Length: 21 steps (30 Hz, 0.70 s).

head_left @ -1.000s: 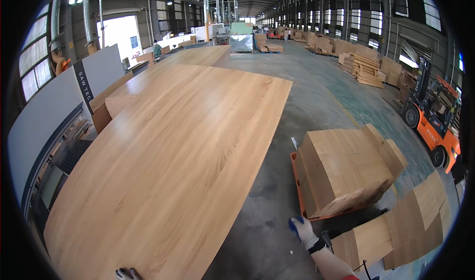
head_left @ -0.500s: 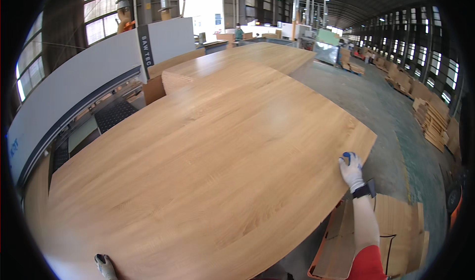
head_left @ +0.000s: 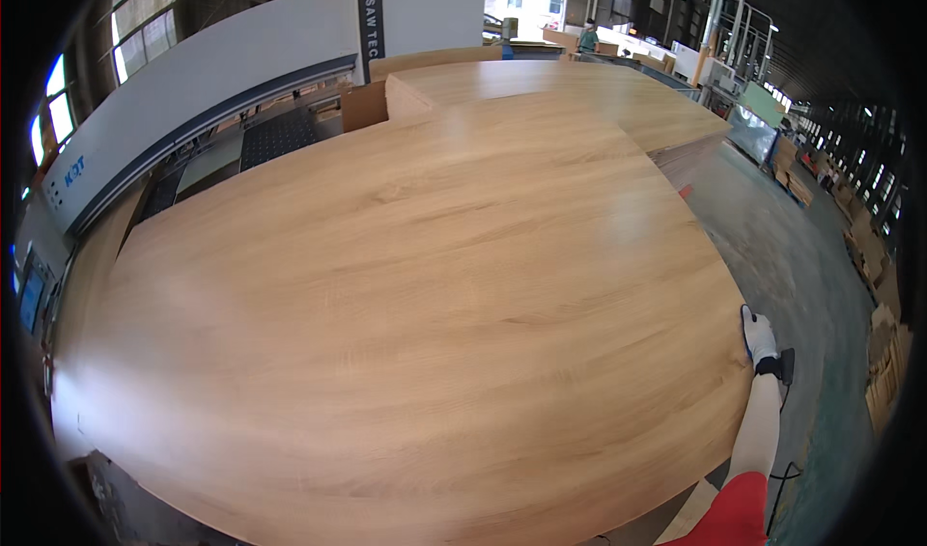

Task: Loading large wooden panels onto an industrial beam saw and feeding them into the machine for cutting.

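Note:
A large wood-grain panel point(head_left: 435, 285) fills most of the view, its long face lying up. My right hand point(head_left: 759, 334), in a white glove with blue on the fingers, grips the panel's right edge. The thumb side shows at the top, while the fingers beneath the edge are hidden. A dark band with a small device point(head_left: 780, 364) is strapped round my right wrist. My left hand is out of view. The panel's far end overlaps a stack of similar boards point(head_left: 541, 78).
A long white saw machine point(head_left: 241, 58) with a dark perforated bed point(head_left: 278, 139) stands along the left. Beyond the stack is a person in green point(head_left: 588, 38). Board piles point(head_left: 884, 363) line the far right, across the grey floor point(head_left: 772, 247). A black cable point(head_left: 784, 474) hangs by my right arm.
The view has swung left, so the machine and boards sit further right in it. My right hand has gone from the panel's near right corner area to its right edge. My left hand has left view.

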Tool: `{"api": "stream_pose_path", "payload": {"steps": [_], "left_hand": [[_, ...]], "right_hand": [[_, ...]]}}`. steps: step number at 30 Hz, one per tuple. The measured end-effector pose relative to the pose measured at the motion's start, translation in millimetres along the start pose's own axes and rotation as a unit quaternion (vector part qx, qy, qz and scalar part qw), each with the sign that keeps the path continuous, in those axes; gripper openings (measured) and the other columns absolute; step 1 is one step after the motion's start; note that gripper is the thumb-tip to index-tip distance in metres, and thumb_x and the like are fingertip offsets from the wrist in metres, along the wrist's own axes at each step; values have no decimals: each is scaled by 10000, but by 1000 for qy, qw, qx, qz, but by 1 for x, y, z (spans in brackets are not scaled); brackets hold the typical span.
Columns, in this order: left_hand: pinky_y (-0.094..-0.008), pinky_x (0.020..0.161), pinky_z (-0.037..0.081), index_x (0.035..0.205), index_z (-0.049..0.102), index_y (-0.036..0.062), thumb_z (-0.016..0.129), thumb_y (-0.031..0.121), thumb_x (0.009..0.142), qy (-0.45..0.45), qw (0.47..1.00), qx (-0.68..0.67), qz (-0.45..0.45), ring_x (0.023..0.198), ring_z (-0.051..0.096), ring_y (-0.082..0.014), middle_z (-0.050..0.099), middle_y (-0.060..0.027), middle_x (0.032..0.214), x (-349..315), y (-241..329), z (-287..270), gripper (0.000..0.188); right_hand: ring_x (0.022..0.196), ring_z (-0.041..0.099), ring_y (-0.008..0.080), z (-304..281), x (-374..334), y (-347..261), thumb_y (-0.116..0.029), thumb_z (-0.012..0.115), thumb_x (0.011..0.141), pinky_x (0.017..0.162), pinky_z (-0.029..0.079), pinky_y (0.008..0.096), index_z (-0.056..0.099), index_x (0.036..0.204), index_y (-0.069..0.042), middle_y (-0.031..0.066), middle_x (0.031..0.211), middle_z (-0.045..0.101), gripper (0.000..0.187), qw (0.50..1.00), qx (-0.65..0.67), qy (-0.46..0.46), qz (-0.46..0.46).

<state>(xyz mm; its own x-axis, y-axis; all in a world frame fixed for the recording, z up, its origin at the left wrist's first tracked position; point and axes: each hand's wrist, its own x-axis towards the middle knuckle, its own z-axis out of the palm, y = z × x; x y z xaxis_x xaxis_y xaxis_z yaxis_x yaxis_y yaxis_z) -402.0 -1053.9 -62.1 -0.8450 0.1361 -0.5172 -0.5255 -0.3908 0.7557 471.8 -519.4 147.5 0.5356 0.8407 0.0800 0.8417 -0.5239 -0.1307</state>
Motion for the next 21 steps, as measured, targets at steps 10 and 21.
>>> {"api": "stream_pose_path", "payload": {"steps": [10, 21], "left_hand": [[-407, 951, 533, 1352, 539, 1, 564, 254, 989, -115, 971, -27, 207, 1075, 653, -296, 649, -129, 1238, 60, -11, 68, 443], [-454, 997, 488, 1254, 598, 0, 477, 372, 989, -156, 977, -106, 101, 1088, 632, -325, 663, -148, 1212, 465, 180, 67, 472]], "right_hand": [[1155, 633, 443, 42, -30, 44, -614, 446, 1010, 999, 479, 445, 654, 1213, 100, 276, 1194, 687, 771, 981, 70, 131, -122], [1025, 637, 144, 55, -424, -199, -309, 638, 1008, 921, 488, 304, 623, 1231, 61, 69, 1170, 687, 432, 848, 451, -240, -143]]}}
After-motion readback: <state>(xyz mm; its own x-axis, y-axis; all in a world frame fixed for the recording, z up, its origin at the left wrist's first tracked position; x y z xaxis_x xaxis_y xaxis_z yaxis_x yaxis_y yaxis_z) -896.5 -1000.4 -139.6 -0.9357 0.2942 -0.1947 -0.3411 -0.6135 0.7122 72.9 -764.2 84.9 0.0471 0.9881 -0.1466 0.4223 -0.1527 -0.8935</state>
